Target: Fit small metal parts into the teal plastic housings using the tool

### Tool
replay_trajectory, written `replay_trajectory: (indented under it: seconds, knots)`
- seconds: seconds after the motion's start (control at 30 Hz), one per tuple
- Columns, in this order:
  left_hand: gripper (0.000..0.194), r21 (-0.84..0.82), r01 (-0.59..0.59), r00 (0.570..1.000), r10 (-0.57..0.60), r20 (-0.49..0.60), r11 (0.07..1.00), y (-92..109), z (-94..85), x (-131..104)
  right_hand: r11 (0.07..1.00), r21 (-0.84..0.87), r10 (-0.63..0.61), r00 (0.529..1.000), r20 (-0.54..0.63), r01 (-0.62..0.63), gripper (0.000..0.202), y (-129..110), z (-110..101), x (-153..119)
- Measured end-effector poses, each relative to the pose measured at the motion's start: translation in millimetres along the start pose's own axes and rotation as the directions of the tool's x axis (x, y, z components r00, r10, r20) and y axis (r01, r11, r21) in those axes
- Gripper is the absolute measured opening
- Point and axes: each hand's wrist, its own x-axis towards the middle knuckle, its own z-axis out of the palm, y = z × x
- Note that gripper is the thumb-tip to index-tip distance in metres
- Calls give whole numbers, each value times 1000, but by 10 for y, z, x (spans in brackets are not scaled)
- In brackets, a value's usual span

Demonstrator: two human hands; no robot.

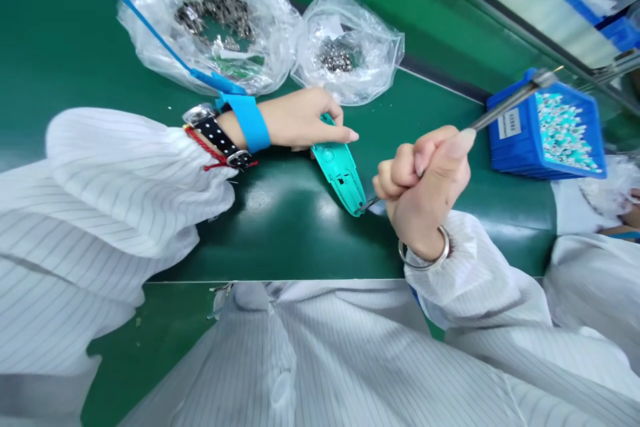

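Note:
My left hand [305,121], with a blue wrist strap on it, is closed on the upper end of a turquoise plastic housing half [336,163]. The long, tapered piece has moulded ribs and a small dark square opening, and its narrow end points toward me. My right hand [425,180] is wrapped round a slim metal tool [505,103] that sticks out past the thumb. The tool's thin dark tip reaches the housing's narrow end. Whether a small part sits at the tip is too small to tell.
On the green bench [280,240] lie a large clear plastic bag [150,7] and a smaller bag [385,47], both holding small metal parts. At right stands a blue bin [520,140] of turquoise-and-white pieces. A blue cord [135,10] runs to my left wrist. Another person's sleeve [595,273] is at far right.

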Motion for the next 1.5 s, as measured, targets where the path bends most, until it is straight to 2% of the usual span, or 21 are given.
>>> replay_trajectory:
  seconds: [0.1, 0.2, 0.27, 0.4, 0.5, 0.63, 0.8, 0.9, 1.03, 1.2, 1.5]
  knots:
    - [38, -85, 1, 1000, 2, 29, 996, -54, -16, 14, 995, 81, 65, 995, -74, -59, 42, -124, -132, 171]
    - [44, -247, 13, 992, 18, 121, 969, -123, -84, -7, 995, 98, 20, 964, -267, 7, 44, -288, -264, 338]
    - [49, -351, 43, 979, 31, 202, 935, -156, -146, -50, 996, 94, 22, 949, -315, 8, 45, -352, -308, 379]
    - [53, -473, 154, 965, -31, 259, 867, -146, -226, -141, 996, 63, 72, 972, -222, -59, 39, -346, -298, 300]
    - [52, -505, 207, 961, -76, 268, 838, -109, -234, -167, 996, 79, 51, 981, -189, -37, 39, -315, -272, 236]
    - [50, -514, 237, 957, -105, 271, 824, -107, -238, -165, 993, 110, 57, 983, -176, -38, 39, -307, -268, 219]
    - [52, -526, 229, 955, -86, 283, 819, -132, -216, -164, 980, 199, 54, 991, -122, -29, 41, -305, -257, 203]
    - [50, -490, 186, 968, -74, 239, 852, -85, -140, -168, 977, 214, 28, 993, -116, -3, 42, -323, -238, 180]
    - [45, -356, 187, 980, -151, 127, 916, 22, -18, -155, 985, 170, 34, 992, -125, -12, 44, -324, -236, 152]
    - [39, -199, 180, 983, -182, 11, 963, 117, 65, -151, 986, 168, 2, 993, -119, 18, 43, -205, -234, 106]
    - [37, -198, 191, 976, -207, -62, 962, 145, 114, -177, 997, 79, 3, 989, -147, 9, 41, -47, -165, 26]
